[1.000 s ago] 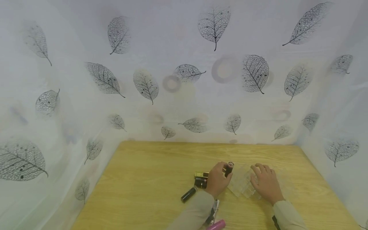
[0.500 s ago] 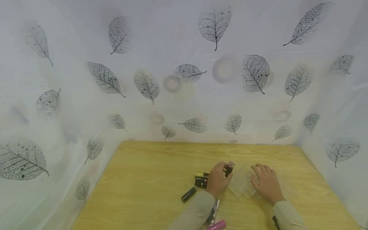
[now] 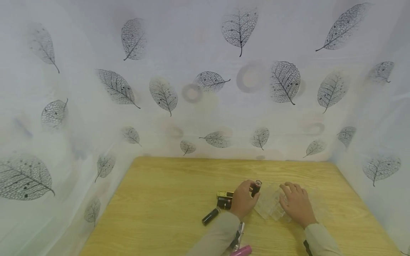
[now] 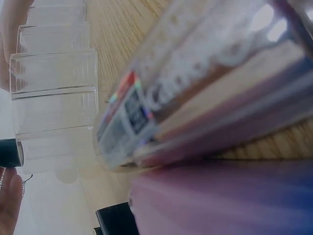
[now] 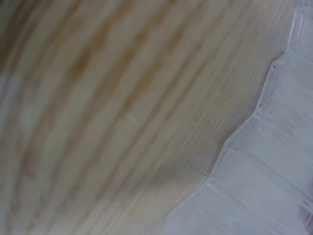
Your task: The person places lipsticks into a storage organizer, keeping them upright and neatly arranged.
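Observation:
In the head view my left hand (image 3: 243,201) pinches a black lipstick tube (image 3: 256,189), held upright beside the left end of a clear stepped organizer (image 3: 264,208). The left wrist view shows the tube's dark end (image 4: 9,152) close to the organizer's clear compartments (image 4: 54,110), with fingertips (image 4: 7,198) at it. My right hand (image 3: 297,204) grips the organizer from above, thumb and fingers spread over its tiers. Only the organizer's stepped edge (image 5: 259,147) fills the right side of the right wrist view; the right hand is almost wholly out of that view.
Left of the left hand lie a gold-and-black tube (image 3: 224,194), a wide black container (image 3: 224,203) and a slim black tube (image 3: 210,217). Near the left forearm are a silvery tube (image 3: 241,229) and a pink tube (image 3: 241,250). Leaf-patterned curtain (image 3: 205,113) encloses the wooden table (image 3: 160,206).

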Demonstrator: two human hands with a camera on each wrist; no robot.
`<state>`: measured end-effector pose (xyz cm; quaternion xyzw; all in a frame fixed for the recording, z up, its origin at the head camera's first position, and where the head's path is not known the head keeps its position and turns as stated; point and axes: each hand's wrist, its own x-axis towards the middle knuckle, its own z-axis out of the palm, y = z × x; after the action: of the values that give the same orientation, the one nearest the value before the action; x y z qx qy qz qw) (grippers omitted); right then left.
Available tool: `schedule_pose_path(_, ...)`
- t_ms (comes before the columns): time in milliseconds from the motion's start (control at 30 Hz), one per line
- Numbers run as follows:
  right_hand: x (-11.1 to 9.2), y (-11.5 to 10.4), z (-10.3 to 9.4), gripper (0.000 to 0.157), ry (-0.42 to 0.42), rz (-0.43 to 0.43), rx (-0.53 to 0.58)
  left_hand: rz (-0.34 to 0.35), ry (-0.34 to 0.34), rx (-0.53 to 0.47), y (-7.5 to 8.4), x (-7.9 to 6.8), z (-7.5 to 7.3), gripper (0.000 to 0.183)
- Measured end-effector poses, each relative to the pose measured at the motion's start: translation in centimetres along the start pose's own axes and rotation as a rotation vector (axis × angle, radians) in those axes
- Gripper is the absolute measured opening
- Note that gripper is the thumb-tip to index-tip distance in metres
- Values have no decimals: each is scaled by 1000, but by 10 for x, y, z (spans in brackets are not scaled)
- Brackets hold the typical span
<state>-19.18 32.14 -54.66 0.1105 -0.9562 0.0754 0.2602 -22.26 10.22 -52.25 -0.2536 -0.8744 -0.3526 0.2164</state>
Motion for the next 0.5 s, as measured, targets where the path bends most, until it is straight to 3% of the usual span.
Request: schedule_pose_path(500,0,-1,0,38,12,-4,2,4,-7,35,0,3,5,25)
